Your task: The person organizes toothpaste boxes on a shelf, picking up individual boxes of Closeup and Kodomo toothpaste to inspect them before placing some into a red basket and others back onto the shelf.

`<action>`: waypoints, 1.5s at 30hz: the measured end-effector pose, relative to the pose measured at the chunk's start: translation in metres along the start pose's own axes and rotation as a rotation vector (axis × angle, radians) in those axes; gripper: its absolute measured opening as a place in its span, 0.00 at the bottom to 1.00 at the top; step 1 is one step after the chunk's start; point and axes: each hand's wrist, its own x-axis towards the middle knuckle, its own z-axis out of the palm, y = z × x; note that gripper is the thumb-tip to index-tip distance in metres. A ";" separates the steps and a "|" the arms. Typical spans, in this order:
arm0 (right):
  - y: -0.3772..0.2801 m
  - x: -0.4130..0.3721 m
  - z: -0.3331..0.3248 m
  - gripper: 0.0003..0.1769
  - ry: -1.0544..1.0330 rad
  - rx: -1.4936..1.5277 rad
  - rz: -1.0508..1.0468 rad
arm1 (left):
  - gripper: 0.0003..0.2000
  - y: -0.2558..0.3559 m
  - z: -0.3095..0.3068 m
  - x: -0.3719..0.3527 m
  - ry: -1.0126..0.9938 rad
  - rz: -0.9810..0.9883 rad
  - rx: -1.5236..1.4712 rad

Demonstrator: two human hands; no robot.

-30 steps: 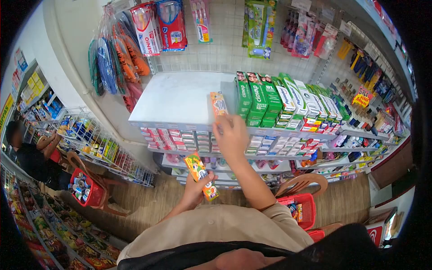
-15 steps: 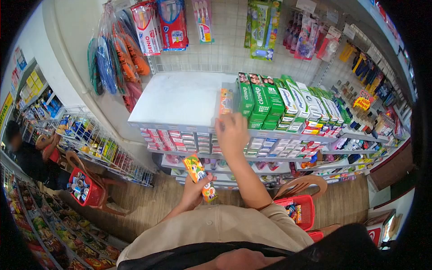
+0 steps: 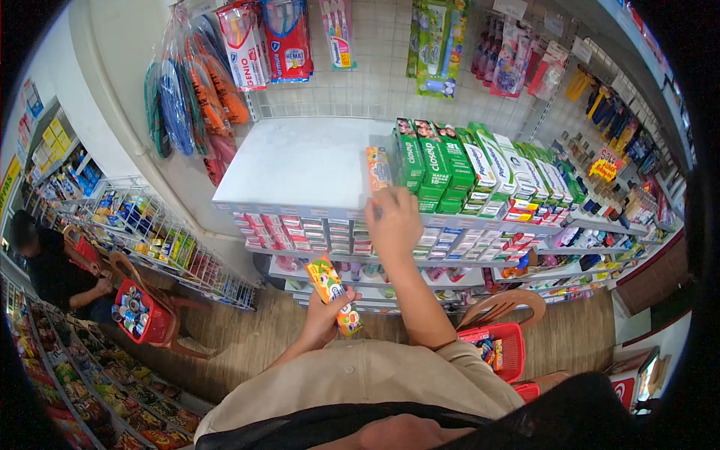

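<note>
My left hand point(image 3: 324, 321) is wrapped round the lower part of an orange and yellow box point(image 3: 335, 289), held tilted in front of my shirt. My right hand point(image 3: 396, 223) is at the front edge of the white shelf top point(image 3: 300, 161), with its fingers bent at the near end of another orange box point(image 3: 379, 166). That box lies on the shelf, to the left of the green closeup boxes point(image 3: 433, 161). My right fingertips are partly hidden, so I cannot tell whether they grip the box.
Green and white toothpaste boxes point(image 3: 499, 169) continue to the right. Packaged toothbrushes point(image 3: 286, 41) and bagged sandals point(image 3: 202, 82) hang above. Red baskets stand on chairs at right point(image 3: 510, 352) and left point(image 3: 150, 319). A person in dark clothes point(image 3: 56, 266) sits at far left.
My right hand has shifted slightly right and remains near the shelf edge. My left hand still holds its box. The person at far left has lowered their arms.
</note>
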 end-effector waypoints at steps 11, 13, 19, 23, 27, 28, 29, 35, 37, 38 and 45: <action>-0.003 -0.001 -0.006 0.08 -0.030 0.033 0.053 | 0.25 -0.002 0.002 -0.003 0.004 -0.011 0.012; -0.004 -0.001 -0.007 0.08 -0.034 0.032 0.056 | 0.25 -0.001 0.003 -0.003 0.016 -0.021 0.009; 0.000 -0.002 -0.003 0.10 0.022 0.053 0.010 | 0.24 -0.002 0.001 -0.004 0.014 0.001 0.006; 0.001 -0.003 -0.002 0.09 0.044 0.068 0.003 | 0.24 -0.001 0.002 -0.004 0.024 0.007 0.000; 0.001 -0.004 -0.002 0.10 0.044 0.063 0.004 | 0.25 -0.002 0.001 -0.003 0.016 0.014 -0.008; 0.001 -0.004 -0.002 0.10 0.044 0.063 0.004 | 0.25 -0.001 0.002 -0.003 0.014 0.012 -0.006; 0.001 -0.004 -0.002 0.10 0.040 0.056 0.005 | 0.25 -0.001 0.002 -0.003 0.014 0.012 -0.006; 0.004 -0.010 -0.006 0.13 -0.007 0.071 0.013 | 0.25 -0.001 0.002 -0.001 0.042 -0.014 -0.033; 0.004 -0.014 -0.009 0.14 -0.026 0.075 0.018 | 0.22 -0.002 0.000 0.000 0.039 0.004 0.000; 0.004 -0.016 -0.011 0.15 -0.009 0.088 0.009 | 0.22 -0.003 -0.003 0.002 0.042 0.004 -0.001; 0.009 -0.065 -0.032 0.20 -0.194 0.597 -0.168 | 0.28 -0.007 -0.025 0.022 -0.014 -0.035 -0.408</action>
